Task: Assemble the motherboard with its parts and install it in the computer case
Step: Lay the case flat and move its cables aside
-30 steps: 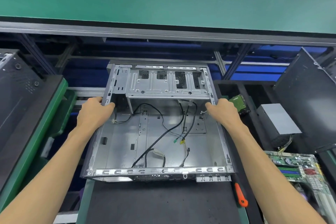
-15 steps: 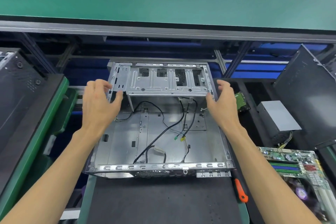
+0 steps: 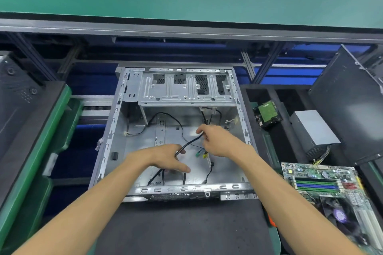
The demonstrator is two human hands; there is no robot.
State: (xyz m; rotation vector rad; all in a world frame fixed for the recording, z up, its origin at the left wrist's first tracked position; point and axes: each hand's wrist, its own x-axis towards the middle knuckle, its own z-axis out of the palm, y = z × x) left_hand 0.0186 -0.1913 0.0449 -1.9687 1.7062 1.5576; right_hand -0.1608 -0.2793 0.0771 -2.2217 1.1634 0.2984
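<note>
Cables (image 3: 187, 144) inside the open computer case (image 3: 116, 128) are pinched by the left hand (image 3: 165, 157) and right hand (image 3: 217, 141), while the motherboard (image 3: 323, 184) is lying on the desk well to the right, nearer the right hand.

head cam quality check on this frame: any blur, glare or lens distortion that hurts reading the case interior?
Head view: wide-angle bowing bends the green bench edge; the computer case interior is evenly lit with mild sheen on its floor, cables legible; right hand and left hand slightly motion-soft; the motherboard smears toward the corner.
</note>
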